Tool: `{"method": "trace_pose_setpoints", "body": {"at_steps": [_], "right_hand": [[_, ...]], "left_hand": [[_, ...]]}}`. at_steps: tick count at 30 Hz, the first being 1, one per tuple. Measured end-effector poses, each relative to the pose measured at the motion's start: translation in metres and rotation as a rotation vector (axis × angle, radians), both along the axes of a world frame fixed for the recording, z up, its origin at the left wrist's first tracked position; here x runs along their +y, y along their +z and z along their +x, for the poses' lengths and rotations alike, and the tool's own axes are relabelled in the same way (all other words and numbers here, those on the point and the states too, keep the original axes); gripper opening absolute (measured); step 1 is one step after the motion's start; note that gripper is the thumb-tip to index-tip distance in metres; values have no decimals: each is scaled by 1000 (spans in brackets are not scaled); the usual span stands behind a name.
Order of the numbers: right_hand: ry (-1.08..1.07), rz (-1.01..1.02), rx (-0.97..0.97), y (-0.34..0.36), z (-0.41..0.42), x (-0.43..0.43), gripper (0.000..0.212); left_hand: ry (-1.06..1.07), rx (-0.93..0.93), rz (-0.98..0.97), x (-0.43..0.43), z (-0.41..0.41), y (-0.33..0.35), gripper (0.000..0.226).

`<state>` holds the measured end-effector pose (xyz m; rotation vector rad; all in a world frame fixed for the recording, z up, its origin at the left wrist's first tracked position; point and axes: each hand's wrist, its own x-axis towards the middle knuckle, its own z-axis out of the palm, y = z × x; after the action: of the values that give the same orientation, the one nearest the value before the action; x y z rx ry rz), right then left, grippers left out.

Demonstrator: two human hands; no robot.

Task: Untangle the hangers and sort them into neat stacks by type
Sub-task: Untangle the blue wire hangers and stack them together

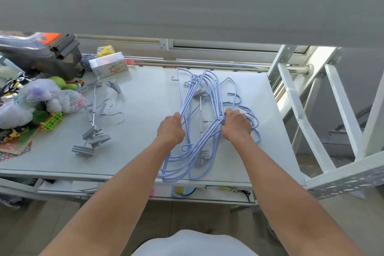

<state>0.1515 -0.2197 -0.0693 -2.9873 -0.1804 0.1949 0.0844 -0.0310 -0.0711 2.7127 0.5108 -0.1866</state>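
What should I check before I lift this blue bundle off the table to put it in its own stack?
1. Left hand grips the blue hangers: ok.
2. Right hand grips the necks by the hooks: ok.
3. Bundle is of one type only: not ok, a grey clip hanger lies inside it.
4. Hooks free of each other: cannot tell, the right hand covers the necks.
5. Sorted clip-hanger pile lies apart from the bundle, on the left of the table: ok.
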Motion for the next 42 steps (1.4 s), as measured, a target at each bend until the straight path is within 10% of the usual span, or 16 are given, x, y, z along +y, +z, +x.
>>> {"method": "trace_pose_setpoints", "body": {"at_steps": [12,19,26,42], "right_hand": [[-17,-18,-53,-4,7,-2,32],[-26,58,-200,-9,4,-3,23],[15,76,-76,-12,5,-4,20],[-98,7,-111,-2,8,-19,30]], "left_hand": [[105,55,-184,4,2,0,5],[198,83,-318,5,2,5,33],[183,105,-255,-4,-3,4,4],[108,44,-137,-23,-4,13,15]]}}
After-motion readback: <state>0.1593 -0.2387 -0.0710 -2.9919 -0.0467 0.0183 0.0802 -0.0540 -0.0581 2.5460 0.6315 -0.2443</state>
